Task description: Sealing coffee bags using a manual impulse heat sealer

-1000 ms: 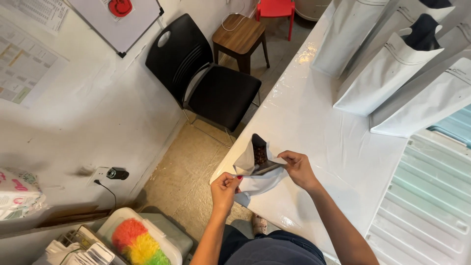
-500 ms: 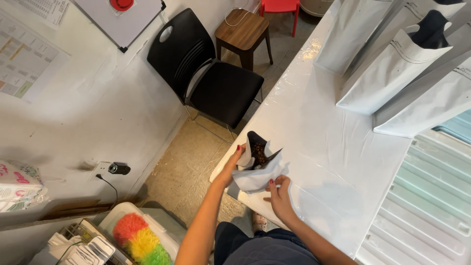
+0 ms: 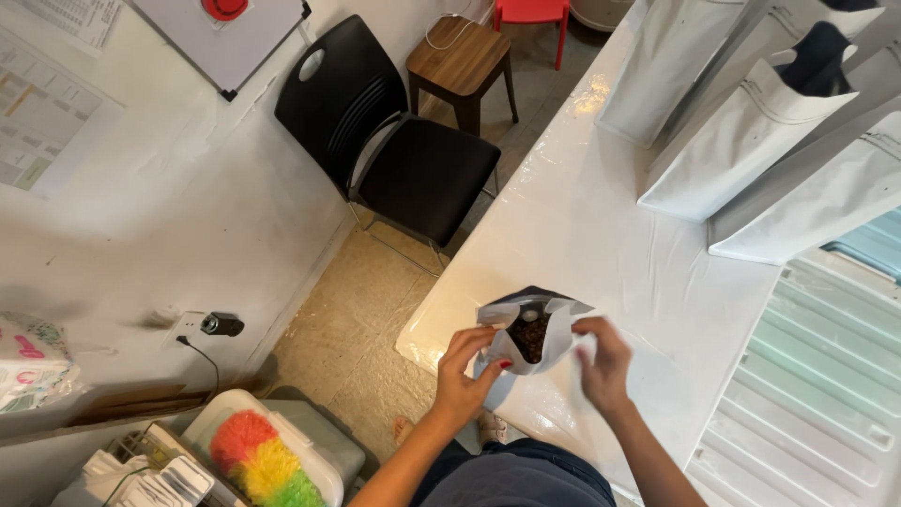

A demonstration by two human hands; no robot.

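Head view: a person's two bare hands work at the near edge of a long table under a glossy white plastic cover (image 3: 601, 225).
Left hand (image 3: 465, 371): fingers closed around the left side of a small white stand-up pouch with an open dark-lined mouth (image 3: 530, 330), thumb and fingertips pinching its wall.
Right hand (image 3: 603, 361): just right of the pouch, fingers curled loosely and blurred; whether it touches the pouch wall cannot be told, and it clamps nothing that shows.
Pouch: upright between the two hands, resting on the table near its front edge; dark brown beans show inside the open mouth.
Beyond the hands: large white gusseted bags (image 3: 741, 141) stand in a row at the far right of the table, well apart from the pouch.
Left of the hands: a black plastic chair (image 3: 394, 150) on the tiled floor, with a brown wooden stool (image 3: 460, 61) behind it.
Below the left arm: a fluffy duster in red, yellow and green (image 3: 258, 460) lying in a pale bin.
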